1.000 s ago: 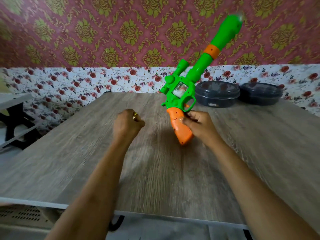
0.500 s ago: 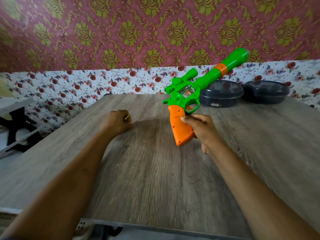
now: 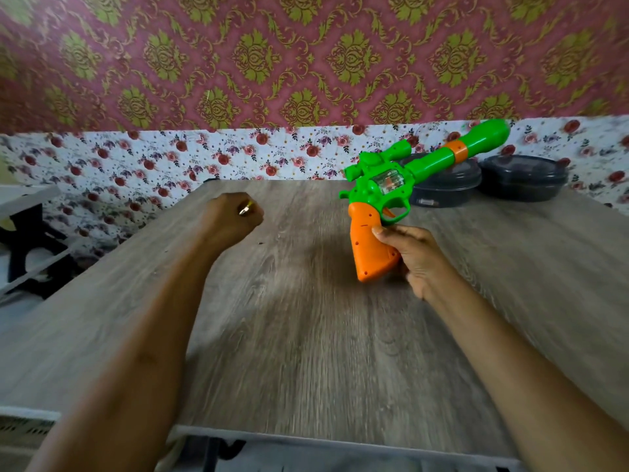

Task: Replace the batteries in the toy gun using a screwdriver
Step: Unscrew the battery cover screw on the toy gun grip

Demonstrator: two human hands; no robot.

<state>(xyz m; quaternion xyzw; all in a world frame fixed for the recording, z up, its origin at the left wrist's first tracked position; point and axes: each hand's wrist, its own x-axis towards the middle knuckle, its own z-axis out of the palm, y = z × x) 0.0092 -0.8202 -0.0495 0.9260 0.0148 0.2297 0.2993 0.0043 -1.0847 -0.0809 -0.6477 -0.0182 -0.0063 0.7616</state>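
Observation:
The toy gun has a green body, a scope, a long green barrel with an orange band and an orange handle. My right hand grips the orange handle from the right and holds the gun above the wooden table, barrel pointing up and to the right. My left hand hovers to the left of the gun as a curled fist with a gold ring showing; nothing is visible in it. No screwdriver and no batteries are in view.
Two dark round lidded containers stand at the table's back right, just behind the barrel. A white shelf with a black frame is off the table's left side. The papered wall runs close behind the table.
The gun's barrel has swung down from steeply upright to a shallow tilt toward the right. My left fist has drifted slightly left, away from the gun.

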